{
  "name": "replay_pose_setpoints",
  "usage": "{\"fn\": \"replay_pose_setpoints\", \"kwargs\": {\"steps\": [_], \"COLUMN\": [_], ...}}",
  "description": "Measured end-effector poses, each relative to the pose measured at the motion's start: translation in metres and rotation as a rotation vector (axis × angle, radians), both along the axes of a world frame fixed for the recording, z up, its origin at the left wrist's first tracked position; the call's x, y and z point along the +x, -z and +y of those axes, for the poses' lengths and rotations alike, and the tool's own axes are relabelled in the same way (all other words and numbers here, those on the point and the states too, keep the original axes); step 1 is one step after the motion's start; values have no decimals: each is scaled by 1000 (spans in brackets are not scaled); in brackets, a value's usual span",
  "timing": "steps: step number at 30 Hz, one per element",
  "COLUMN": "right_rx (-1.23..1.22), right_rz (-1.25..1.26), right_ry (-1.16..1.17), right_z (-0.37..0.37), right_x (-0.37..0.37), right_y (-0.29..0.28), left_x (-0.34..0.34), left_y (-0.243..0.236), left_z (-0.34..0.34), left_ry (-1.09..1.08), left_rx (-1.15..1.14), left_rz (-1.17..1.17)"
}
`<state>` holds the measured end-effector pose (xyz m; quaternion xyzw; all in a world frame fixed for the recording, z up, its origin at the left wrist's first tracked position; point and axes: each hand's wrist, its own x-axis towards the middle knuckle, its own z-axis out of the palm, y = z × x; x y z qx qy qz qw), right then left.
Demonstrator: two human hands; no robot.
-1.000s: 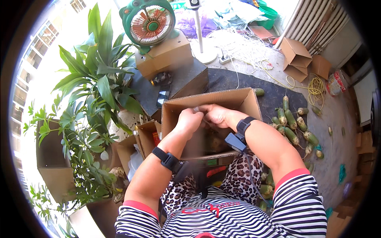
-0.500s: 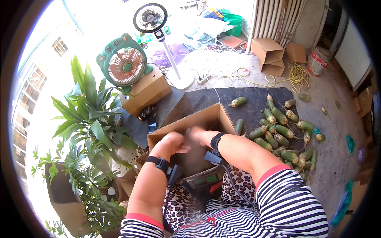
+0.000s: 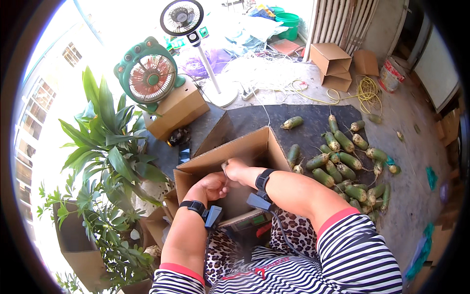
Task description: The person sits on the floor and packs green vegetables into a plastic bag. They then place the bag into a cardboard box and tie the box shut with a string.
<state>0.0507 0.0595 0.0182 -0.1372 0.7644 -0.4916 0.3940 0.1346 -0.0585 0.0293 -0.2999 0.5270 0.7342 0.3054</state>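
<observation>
A cardboard box (image 3: 274, 152) stands open in front of me, above my legs. My left hand (image 3: 215, 186) is inside its left part with fingers curled; what they hold is too small to make out. My right hand (image 3: 234, 169) is just above and right of it, fingers bent together around something small and pale that I cannot identify. The box's inside is partly hidden by my arms. Under its near edge shows a green-and-dark panel (image 3: 247, 223). A pile of green radishes with pale root ends (image 3: 345, 171) lies on a black mat (image 3: 249, 112) to the right.
Leafy plants (image 3: 115, 161) crowd the left. A green fan (image 3: 153, 81) sits on a carton (image 3: 178, 110) beside a white stand fan (image 3: 182, 18). Yellow cable (image 3: 369, 95), cartons (image 3: 330, 59), a bucket (image 3: 390, 73) and green tubs (image 3: 288, 24) are at the back.
My head view has shifted, bringing the white fan and more radishes into sight. My hands parted by half a second ago and are now closer again, further left in the box.
</observation>
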Motion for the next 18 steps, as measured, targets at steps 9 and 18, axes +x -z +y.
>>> {"fn": "replay_pose_setpoints", "kwargs": {"steps": [9,18], "right_rx": [20,759], "right_rz": [128,501], "right_ry": [-296,-748], "right_z": [10,48], "right_x": [-11,-19], "right_y": [-7,-86], "left_x": [14,14], "left_y": [-17,-2], "left_z": [7,-12], "left_ry": [54,49], "left_rx": [36,-700], "left_rz": [148,-306]}}
